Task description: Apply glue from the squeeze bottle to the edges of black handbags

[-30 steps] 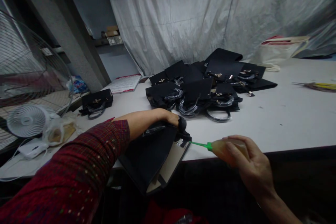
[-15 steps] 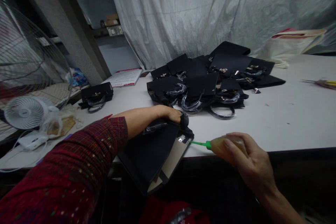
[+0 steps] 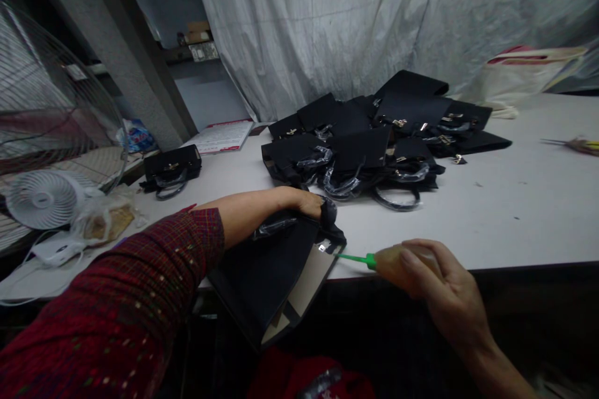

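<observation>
A black handbag (image 3: 266, 274) lies tilted at the table's front edge, its pale lining showing at the open side. My left hand (image 3: 309, 204) is closed on the bag's far end near a dark handle; its fingertips are hidden behind the bag. Wrapped in my right hand (image 3: 444, 280) is a squeeze bottle (image 3: 397, 268) of amber liquid. Its thin green nozzle (image 3: 355, 257) points left, with the tip at the bag's pale edge, beside a small shiny metal piece (image 3: 322, 248).
Black handbags with plastic-wrapped handles (image 3: 360, 143) are heaped at the back of the white table (image 3: 538, 218). Another small bag (image 3: 172, 168) stands at left, near a white fan (image 3: 47, 199). A pointed tool (image 3: 571, 144) and a cream cloth bag (image 3: 519, 81) lie at right.
The nozzle tip has shifted slightly left along the bag's edge. My left hand and the bag have stayed nearly the same.
</observation>
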The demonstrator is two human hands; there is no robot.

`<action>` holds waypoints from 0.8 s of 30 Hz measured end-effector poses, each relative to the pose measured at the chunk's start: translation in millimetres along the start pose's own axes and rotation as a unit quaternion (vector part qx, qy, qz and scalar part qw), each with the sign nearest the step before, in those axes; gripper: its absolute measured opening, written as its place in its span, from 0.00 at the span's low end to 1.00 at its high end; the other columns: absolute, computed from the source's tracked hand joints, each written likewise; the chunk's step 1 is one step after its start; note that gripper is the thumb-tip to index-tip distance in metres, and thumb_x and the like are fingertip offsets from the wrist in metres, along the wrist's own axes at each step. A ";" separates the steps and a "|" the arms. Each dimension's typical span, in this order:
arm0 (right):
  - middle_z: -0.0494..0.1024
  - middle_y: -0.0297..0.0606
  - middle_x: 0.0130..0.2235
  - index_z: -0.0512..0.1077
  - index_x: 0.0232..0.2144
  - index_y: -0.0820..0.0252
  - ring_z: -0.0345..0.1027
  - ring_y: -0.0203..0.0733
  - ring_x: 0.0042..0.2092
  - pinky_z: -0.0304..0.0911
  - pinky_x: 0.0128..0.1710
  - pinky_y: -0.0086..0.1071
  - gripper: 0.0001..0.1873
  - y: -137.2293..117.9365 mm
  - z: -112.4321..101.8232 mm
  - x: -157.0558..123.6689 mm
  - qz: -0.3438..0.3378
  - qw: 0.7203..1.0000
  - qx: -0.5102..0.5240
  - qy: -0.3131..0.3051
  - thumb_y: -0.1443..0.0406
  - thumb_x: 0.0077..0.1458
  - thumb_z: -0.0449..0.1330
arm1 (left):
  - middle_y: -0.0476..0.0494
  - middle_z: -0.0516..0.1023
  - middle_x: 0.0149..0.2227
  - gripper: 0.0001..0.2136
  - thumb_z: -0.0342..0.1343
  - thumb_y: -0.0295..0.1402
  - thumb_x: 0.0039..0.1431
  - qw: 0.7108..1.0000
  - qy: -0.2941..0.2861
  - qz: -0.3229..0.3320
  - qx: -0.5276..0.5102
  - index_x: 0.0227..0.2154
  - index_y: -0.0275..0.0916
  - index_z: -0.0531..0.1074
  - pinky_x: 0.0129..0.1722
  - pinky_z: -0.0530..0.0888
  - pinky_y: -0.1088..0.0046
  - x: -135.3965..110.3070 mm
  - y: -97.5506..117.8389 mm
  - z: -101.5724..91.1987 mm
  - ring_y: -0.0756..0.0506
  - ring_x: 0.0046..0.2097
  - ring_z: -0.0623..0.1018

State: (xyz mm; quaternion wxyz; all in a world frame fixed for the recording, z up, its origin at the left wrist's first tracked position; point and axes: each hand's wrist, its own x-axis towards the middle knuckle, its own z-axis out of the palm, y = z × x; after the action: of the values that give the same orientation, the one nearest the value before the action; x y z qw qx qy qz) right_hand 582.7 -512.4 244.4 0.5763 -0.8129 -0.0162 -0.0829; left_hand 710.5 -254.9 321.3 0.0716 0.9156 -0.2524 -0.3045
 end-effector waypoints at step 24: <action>0.79 0.35 0.40 0.73 0.42 0.53 0.75 0.43 0.37 0.69 0.34 0.32 0.12 -2.3 1.9 -31.1 -0.180 0.980 -0.083 0.032 0.54 0.60 0.58 | 0.47 0.81 0.32 0.06 0.59 0.30 0.49 0.999 -0.030 -0.002 0.023 0.29 0.37 0.79 0.45 0.75 0.71 -3.2 5.2 -4.4 0.43 0.40 0.78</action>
State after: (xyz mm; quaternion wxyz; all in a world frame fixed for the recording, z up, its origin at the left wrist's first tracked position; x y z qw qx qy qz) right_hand 552.0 -507.7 241.2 0.4828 -0.8385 -0.1373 -0.2120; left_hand 708.7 -257.9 328.0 0.0420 0.9078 -0.2599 -0.3264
